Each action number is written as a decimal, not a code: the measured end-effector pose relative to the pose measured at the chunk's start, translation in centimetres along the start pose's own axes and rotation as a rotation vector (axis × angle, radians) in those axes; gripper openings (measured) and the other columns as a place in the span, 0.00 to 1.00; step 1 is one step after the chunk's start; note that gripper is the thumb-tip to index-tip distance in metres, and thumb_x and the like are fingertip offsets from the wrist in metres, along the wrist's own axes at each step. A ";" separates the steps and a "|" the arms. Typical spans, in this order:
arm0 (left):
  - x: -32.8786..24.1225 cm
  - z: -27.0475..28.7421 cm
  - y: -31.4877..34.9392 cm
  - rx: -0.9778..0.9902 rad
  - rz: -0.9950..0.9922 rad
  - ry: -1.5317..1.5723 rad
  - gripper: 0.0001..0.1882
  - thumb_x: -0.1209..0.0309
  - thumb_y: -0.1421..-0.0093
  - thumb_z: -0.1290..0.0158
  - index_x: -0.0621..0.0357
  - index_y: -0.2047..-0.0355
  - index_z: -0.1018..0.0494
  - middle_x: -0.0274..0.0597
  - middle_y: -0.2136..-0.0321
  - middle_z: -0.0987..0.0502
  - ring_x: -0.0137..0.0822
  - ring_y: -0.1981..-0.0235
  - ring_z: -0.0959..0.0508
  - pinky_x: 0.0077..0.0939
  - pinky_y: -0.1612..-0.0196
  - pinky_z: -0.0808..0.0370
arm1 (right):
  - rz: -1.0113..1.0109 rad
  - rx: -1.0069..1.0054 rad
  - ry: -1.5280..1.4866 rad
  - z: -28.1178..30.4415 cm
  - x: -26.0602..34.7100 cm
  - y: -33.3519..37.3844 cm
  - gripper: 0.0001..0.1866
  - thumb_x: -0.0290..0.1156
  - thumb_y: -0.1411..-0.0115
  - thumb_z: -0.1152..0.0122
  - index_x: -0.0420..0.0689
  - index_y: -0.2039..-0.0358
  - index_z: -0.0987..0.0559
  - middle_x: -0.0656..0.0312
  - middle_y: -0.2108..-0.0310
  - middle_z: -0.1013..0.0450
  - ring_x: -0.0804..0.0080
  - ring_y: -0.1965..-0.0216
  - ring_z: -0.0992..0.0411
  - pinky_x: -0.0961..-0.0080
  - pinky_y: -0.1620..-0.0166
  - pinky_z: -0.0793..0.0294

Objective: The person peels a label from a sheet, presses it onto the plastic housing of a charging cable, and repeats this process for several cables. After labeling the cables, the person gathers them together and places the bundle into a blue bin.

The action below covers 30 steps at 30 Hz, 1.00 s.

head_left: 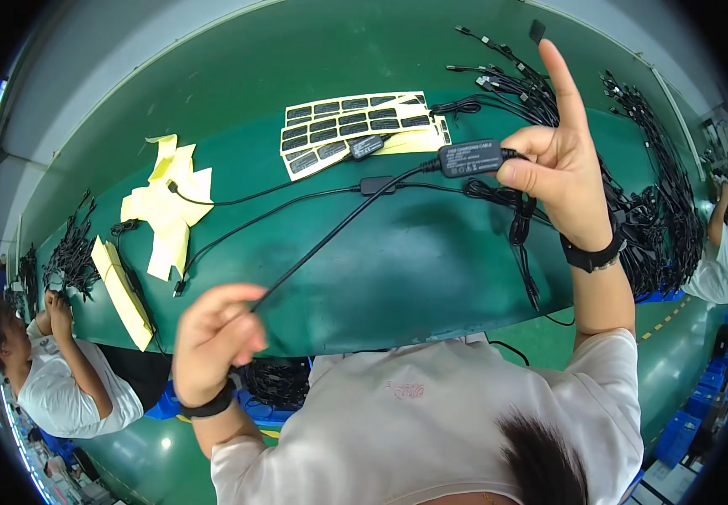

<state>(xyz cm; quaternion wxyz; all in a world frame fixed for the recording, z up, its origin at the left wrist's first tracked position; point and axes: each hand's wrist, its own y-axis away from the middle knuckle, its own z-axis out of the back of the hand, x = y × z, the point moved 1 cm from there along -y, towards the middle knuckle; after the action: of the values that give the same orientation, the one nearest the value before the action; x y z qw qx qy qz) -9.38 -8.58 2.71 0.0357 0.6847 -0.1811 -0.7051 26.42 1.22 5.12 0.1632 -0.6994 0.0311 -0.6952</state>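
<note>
As hands (pixel 212 338) (pixel 568 172) hold cable (pixel 338 229), diagonal, rising rightward

Cable (pixel 338 223), one: black, slender, round. Drawn nearly straight above the table, slanting from the left end of its module down to the left hand (pixel 216 337), where thumb and fingers pinch it; its end there is hidden.

Module (pixel 470 157), one: black, flat, rectangular, set in line on the cable, with pale print on its upward face. Lies nearly level, gripped at its right end by the thumb and bent fingers of the right hand (pixel 556 160).

Label (pixel 537 32), one: small, dark, four-sided; tilted, at the raised right index fingertip.
</note>
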 end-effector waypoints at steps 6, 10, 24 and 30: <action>-5.7 3.9 5.7 -0.566 -0.387 -0.671 0.07 0.76 0.43 0.48 0.65 0.64 0.27 0.30 0.79 0.29 0.18 0.80 0.35 0.11 0.77 0.40 | 0.041 0.128 -0.039 -0.2 0.9 -1.0 0.55 0.17 0.54 0.35 0.50 0.33 0.61 0.60 0.76 0.25 0.85 0.80 0.33 0.90 0.78 0.37; -8.8 6.9 2.4 -0.679 -0.371 -0.870 0.07 0.73 0.45 0.44 0.64 0.71 0.27 0.26 0.81 0.32 0.19 0.80 0.37 0.12 0.77 0.43 | -0.072 0.131 0.062 -0.8 2.4 -2.3 0.56 0.17 0.55 0.34 0.50 0.33 0.61 0.62 0.78 0.26 0.85 0.82 0.34 0.90 0.79 0.36; -18.0 15.3 -23.9 -0.544 -0.546 -1.506 0.22 0.50 0.51 0.41 0.61 0.77 0.24 0.44 0.83 0.25 0.41 0.80 0.26 0.33 0.76 0.32 | -0.056 0.313 1.014 4.8 2.8 -23.4 0.55 0.26 0.52 0.33 0.51 0.34 0.62 0.61 0.83 0.29 0.76 0.81 0.33 0.77 0.74 0.31; -16.1 18.5 -32.5 -0.532 -0.231 -1.544 0.22 0.49 0.52 0.40 0.57 0.69 0.22 0.48 0.76 0.23 0.43 0.72 0.23 0.34 0.67 0.28 | 0.112 0.172 1.171 3.3 -4.0 -31.4 0.55 0.28 0.55 0.32 0.53 0.34 0.58 0.58 0.79 0.26 0.68 0.80 0.31 0.70 0.70 0.29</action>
<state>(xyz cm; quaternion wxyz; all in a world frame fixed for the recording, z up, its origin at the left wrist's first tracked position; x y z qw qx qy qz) -20.08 30.33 8.06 -0.0105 -0.0099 0.0900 -0.9958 23.81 32.60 9.87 0.2113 -0.1813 0.0966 -0.9556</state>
